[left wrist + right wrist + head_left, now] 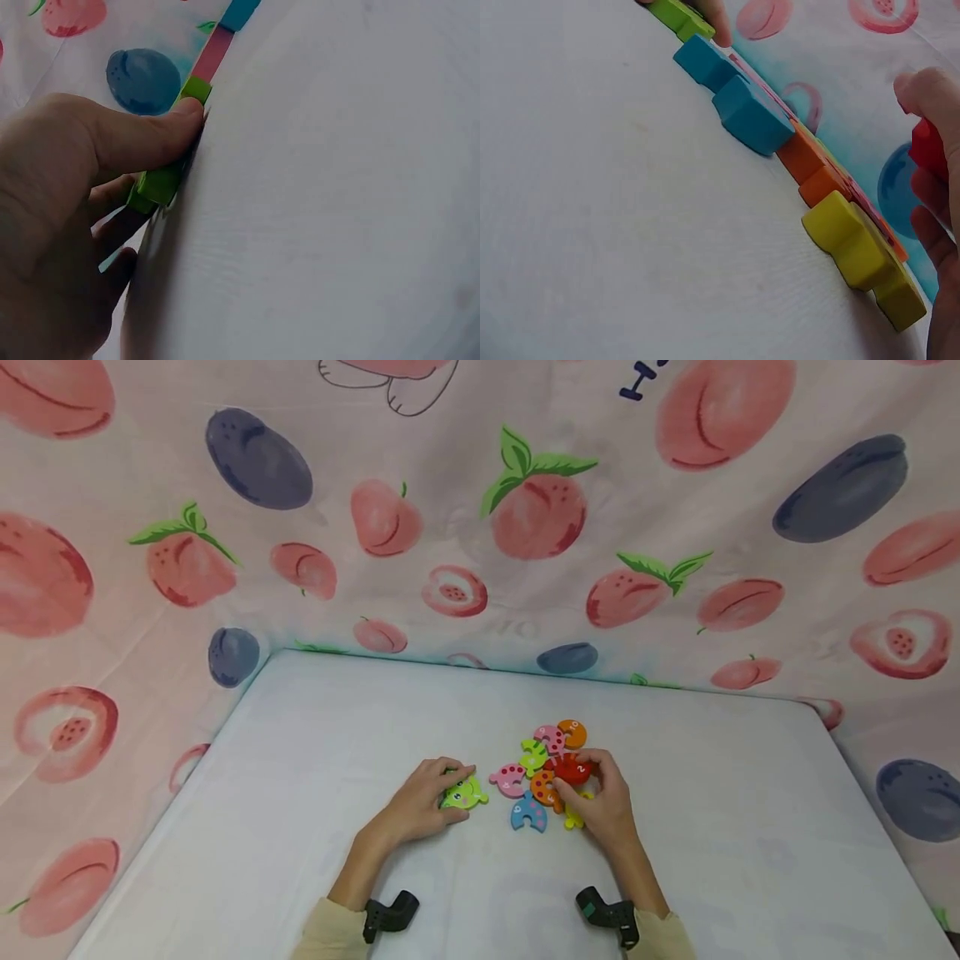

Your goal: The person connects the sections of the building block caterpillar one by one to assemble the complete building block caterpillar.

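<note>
My left hand [412,802] grips a light green puzzle piece [467,793] with a smiling face printed on it, thumb on the near side and fingers on the far side. In the left wrist view the thumb presses the thick edge of this green piece [161,184] at the tabletop. With thumb and fingers my right hand [611,806] pinches a red piece [573,769] marked 2. The right wrist view has this red piece [930,146] raised above the others. Beneath the right hand lies a yellow piece [573,817], partly hidden, beside a spotted orange piece [543,787].
Left of the right hand are a blue spotted piece [528,812], a pink one [509,780] and a striped green one [534,757]. Farther back lie another pink piece [550,739] and an orange one [573,734]. A fruit-print cloth [465,510] hangs behind the white table [300,743].
</note>
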Tool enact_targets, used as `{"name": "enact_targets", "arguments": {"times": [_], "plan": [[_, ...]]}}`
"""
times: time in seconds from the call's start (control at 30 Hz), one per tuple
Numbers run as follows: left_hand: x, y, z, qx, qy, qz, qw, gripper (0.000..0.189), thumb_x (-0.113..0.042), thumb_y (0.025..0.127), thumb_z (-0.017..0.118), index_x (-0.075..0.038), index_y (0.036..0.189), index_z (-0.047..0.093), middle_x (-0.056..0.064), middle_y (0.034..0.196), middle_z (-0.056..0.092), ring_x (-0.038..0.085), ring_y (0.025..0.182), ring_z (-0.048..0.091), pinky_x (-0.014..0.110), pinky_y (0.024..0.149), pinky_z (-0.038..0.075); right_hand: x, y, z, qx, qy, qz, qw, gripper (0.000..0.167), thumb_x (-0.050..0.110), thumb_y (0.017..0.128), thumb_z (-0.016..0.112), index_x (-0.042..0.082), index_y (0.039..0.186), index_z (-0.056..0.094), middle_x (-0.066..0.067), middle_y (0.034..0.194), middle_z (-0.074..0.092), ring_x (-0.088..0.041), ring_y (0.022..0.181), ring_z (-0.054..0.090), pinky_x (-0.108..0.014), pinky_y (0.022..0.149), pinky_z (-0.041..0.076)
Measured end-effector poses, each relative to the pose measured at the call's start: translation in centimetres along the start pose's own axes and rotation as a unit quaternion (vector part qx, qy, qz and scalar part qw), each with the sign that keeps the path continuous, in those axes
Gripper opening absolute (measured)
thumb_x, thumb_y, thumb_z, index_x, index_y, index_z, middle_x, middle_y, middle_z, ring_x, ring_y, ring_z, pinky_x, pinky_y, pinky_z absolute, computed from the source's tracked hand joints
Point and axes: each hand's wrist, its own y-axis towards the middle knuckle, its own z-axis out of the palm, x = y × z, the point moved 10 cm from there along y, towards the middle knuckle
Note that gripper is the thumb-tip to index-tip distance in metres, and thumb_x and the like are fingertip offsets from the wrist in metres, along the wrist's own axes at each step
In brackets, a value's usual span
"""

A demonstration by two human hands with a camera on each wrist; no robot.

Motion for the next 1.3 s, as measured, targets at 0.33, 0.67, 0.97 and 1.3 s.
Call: {"name": "enact_targets", "arguments": {"times": [0.33, 0.67, 0.97, 1.3], "plan": [[0.7, -0.5, -2.4, -0.057, 0.068, -0.004, 0.9961, 0.051, -0.018, 0.085, 0.073, -0.014, 0.134, 0.058, 0.003, 0.141, 0.054, 0.026, 0.135, 0.046, 0.045, 0.109, 0.043, 2.1, -0.6, 1.4, 0.037, -0.067, -0.1, 0.9921, 0.038, 0.012, 0.074, 0.084, 0.006, 0.103, 0.061, -0.01, 0.124, 0.065, -0.026, 0.112, 0.063, -0.03, 0.089, 0.057], [3.2, -1.3, -6.0, -0.134, 0.121, -0.061, 0.9818, 0.048, -0.003, 0.08, 0.075, -0.013, 0.126, 0.066, 0.011, 0.137, 0.055, 0.033, 0.126, 0.05, 0.046, 0.098, 0.05, 2.9, -0.6, 1.5, 0.034, -0.088, -0.142, 0.9854, 0.035, 0.009, 0.072, 0.084, 0.007, 0.097, 0.061, -0.011, 0.123, 0.066, -0.027, 0.111, 0.064, -0.036, 0.084, 0.059], [3.9, -1.1, -6.1, -0.111, 0.083, -0.067, 0.9881, 0.046, -0.001, 0.083, 0.072, -0.01, 0.127, 0.065, 0.008, 0.139, 0.055, 0.031, 0.127, 0.047, 0.043, 0.096, 0.052, 3.4, -0.5, 1.5, 0.027, -0.089, -0.165, 0.9819, 0.037, 0.01, 0.07, 0.085, 0.005, 0.101, 0.065, -0.014, 0.123, 0.066, -0.03, 0.111, 0.065, -0.008, 0.092, 0.046], [4.8, -0.9, -5.7, -0.069, 0.046, -0.042, 0.9956, 0.048, -0.004, 0.087, 0.068, -0.007, 0.134, 0.058, 0.006, 0.145, 0.05, 0.031, 0.129, 0.045, 0.047, 0.104, 0.046, 6.0, -0.9, 4.6, 0.049, -0.032, -0.15, 0.9869, 0.032, 0.013, 0.077, 0.081, 0.007, 0.105, 0.066, -0.01, 0.129, 0.064, -0.026, 0.118, 0.061, -0.01, 0.095, 0.045]]}}
